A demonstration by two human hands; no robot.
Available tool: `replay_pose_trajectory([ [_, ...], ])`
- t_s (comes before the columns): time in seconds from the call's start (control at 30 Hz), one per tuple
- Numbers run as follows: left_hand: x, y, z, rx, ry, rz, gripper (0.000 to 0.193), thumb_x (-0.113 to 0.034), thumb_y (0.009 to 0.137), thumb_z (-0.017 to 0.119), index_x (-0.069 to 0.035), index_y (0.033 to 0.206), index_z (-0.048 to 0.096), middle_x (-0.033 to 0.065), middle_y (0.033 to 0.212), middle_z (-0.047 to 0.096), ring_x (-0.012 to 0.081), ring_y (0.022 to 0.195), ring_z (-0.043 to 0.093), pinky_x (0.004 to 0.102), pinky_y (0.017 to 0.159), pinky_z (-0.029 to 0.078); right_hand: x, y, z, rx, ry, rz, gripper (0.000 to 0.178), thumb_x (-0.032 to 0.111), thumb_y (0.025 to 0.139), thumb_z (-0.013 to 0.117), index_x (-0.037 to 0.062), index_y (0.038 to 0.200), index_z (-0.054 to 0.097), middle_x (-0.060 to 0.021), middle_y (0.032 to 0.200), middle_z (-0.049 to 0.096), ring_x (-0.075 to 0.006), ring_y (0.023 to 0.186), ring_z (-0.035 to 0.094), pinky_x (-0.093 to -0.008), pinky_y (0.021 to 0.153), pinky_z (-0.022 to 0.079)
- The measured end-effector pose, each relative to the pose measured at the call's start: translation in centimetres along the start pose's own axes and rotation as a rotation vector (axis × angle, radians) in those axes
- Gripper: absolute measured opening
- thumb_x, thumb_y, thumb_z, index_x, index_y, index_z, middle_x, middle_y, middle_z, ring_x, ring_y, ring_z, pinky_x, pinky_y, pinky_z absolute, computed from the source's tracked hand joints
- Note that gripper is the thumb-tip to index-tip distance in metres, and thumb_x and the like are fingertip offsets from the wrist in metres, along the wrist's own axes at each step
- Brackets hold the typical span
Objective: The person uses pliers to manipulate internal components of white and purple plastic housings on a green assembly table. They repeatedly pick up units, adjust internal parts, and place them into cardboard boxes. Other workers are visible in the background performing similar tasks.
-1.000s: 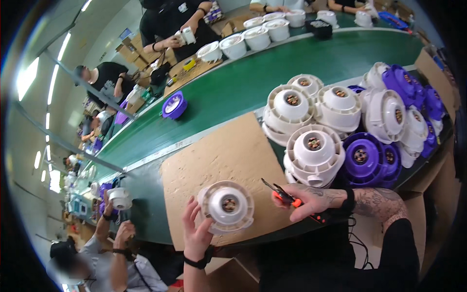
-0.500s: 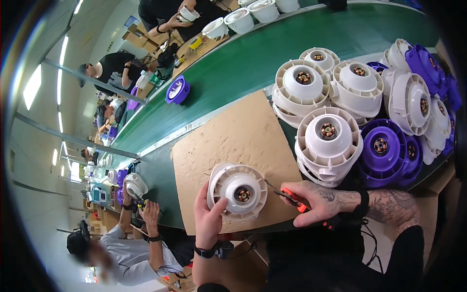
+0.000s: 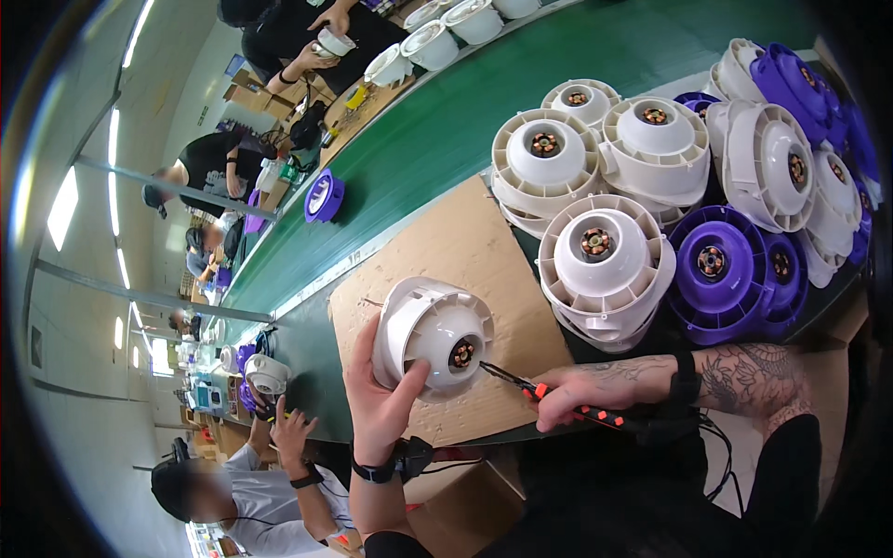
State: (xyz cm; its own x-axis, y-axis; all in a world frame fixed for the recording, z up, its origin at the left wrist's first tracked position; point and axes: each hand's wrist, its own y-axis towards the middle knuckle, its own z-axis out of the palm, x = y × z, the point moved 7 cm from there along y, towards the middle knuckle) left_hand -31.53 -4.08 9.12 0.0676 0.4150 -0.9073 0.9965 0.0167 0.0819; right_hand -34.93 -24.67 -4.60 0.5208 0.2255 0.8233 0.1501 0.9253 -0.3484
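My left hand [image 3: 386,400] grips a white round plastic motor housing [image 3: 423,325] by its left side, thumb across the front. The housing is tilted over the cardboard sheet [image 3: 502,279], its domed face turned right. Copper windings [image 3: 462,352] show in the dome's central hole. My right hand [image 3: 577,391] is closed around long-nosed pliers [image 3: 603,416] with red-orange and black handles. Their dark, narrow tips point left and lie right at the edge of the central hole; whether they touch the windings I cannot tell.
White housings [image 3: 609,256] and purple housings [image 3: 721,270] are piled on the right. Beyond the cardboard runs a green conveyor belt [image 3: 409,158] carrying a purple housing [image 3: 324,197]. A co-worker at left handles another white housing [image 3: 268,374]; more people work across the belt.
My left hand has raised and tilted the housing, turning its dome to the right. The pliers have moved left, bringing their tips to the central hole.
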Motion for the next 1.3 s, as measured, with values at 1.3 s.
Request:
replay_pose_trajectory([
  [1.3, -5.1, 2.2, 5.5, 0.092, 0.651, 0.338, 0.068, -0.016, 0.074, 0.088, 0.003, 0.133, 0.06, 0.0226, 0.108, 0.073, 0.0341, 0.095, 0.074, 0.039, 0.083, 0.058, -0.6, 0.9, -0.7, -0.163, 0.146, -0.08, 0.037, 0.043, 0.082, 0.068, 0.0066, 0.074, 0.064, -0.0003, 0.066, 0.054, -0.0121, 0.056, 0.048, -0.0312, 0.052, 0.034],
])
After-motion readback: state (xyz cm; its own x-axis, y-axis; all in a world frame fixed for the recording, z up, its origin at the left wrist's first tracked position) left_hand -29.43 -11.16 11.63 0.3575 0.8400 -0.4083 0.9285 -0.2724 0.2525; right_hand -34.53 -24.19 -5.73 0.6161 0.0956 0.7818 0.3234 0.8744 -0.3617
